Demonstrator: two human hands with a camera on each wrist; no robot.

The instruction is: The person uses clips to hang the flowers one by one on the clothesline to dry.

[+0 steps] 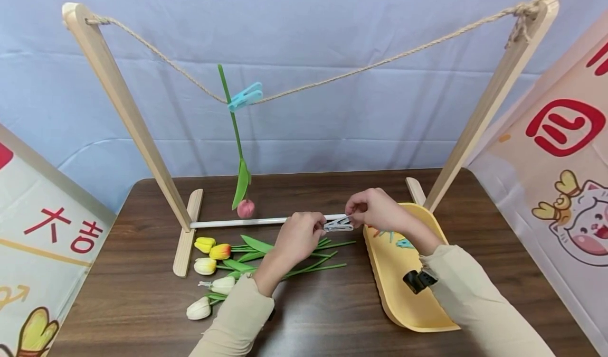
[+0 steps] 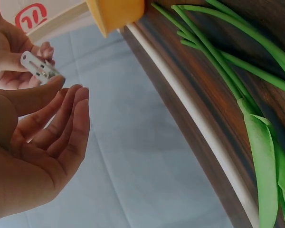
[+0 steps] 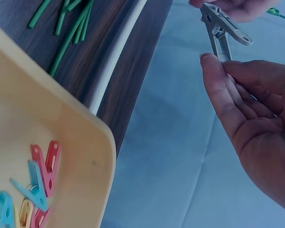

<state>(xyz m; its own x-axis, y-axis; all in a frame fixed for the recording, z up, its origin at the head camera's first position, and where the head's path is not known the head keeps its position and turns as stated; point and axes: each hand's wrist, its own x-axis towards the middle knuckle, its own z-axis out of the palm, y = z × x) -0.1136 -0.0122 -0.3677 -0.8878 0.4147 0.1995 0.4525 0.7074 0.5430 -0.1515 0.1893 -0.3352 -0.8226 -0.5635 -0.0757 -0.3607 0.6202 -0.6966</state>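
Observation:
Over the white rod [image 1: 266, 222], a grey-white clothespin [image 1: 338, 224] is held between both hands. The left hand [image 1: 298, 235] pinches one end with thumb and finger. At the other end, the right hand [image 1: 380, 209] pinches one arm of the clothespin [image 3: 221, 31], seen closely in the right wrist view. A pink tulip [image 1: 246, 208] hangs head down from the rope [image 1: 328, 84], its stem held by a blue clothespin [image 1: 245, 97]. Below the left hand lie several tulips, among them a yellow tulip [image 1: 205, 244] and a white tulip [image 1: 199, 308], stems pointing right.
A yellow bin [image 1: 394, 299] stands under the right forearm, with several coloured clothespins inside, including a red clothespin [image 3: 46, 166]. Wooden posts [image 1: 128, 114] rise at left and right, carrying the sagging rope. Their feet rest on the brown table [image 1: 128, 299].

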